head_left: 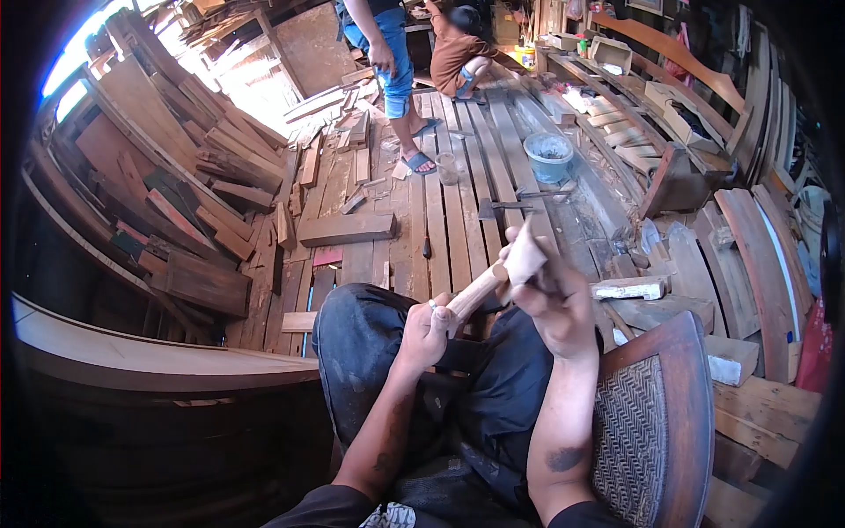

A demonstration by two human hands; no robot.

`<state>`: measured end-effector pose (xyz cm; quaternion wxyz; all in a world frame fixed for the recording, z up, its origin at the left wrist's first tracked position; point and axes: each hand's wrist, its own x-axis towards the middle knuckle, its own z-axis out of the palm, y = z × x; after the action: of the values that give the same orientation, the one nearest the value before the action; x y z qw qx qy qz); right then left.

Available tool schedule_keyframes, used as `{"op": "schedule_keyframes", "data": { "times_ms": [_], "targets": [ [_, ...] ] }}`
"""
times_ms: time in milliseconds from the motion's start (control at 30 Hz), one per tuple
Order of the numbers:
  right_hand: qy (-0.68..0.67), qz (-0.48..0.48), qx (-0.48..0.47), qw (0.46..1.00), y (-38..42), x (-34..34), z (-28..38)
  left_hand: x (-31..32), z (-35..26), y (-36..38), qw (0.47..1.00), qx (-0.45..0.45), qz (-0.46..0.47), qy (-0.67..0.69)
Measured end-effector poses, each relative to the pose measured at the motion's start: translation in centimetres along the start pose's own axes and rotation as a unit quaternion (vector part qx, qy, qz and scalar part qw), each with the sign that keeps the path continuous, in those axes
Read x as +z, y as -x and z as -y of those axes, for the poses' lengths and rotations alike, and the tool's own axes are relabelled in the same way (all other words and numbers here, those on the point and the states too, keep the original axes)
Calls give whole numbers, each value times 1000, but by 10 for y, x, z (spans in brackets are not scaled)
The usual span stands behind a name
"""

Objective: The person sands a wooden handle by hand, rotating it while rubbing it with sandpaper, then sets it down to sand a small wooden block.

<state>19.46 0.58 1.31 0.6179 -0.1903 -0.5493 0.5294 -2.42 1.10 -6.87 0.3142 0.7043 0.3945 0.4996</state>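
Observation:
My left hand (pixel 425 334) is closed around the lower end of a pale, shaped piece of wood (pixel 478 289), which slants up to the right above my lap. At its upper end my right hand (pixel 556 297) is closed on a pale tan, flat-sided piece (pixel 525 256) with a pointed top. I cannot tell whether this piece is wood or folded sandpaper. The fingers of the right hand are slightly blurred. Both hands are over my dark trousers (pixel 370 352), between the knees.
A woven-back chair (pixel 632 431) is close on my right. On the plank floor lie a screwdriver (pixel 427 246), a hammer-like tool (pixel 506 206) and a thick wooden block (pixel 348 230). Beyond stand a bucket (pixel 547 158) and two people (pixel 387 62). Boards are stacked at left (pixel 158 158).

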Motion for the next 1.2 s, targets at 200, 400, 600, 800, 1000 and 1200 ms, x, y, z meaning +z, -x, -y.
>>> {"op": "schedule_keyframes", "data": {
  "times_ms": [200, 400, 600, 800, 1000, 1200],
  "targets": [
    [35, -18, 53, 998, 1, -2, -2, -1, -1, -1, 1000, -20, 12, 16],
    [-45, 17, -34, 998, -3, -2, 0, 0, 0, 0, 1000, -14, 11, 13],
    [-39, -3, -22, 999, -1, 1, 3, 0, -4, 0, 1000, -21, 15, 8],
    [95, 14, 31, 995, 1, -4, -3, -1, 3, -1, 1000, -19, -2, -1],
    [-54, 15, -41, 998, -2, -3, 1, 2, -1, 0, 1000, -19, 10, -2],
    [-25, -1, -22, 999, -2, 6, 2, -2, 0, 0, 1000, -4, 14, 9]
  ]
}}
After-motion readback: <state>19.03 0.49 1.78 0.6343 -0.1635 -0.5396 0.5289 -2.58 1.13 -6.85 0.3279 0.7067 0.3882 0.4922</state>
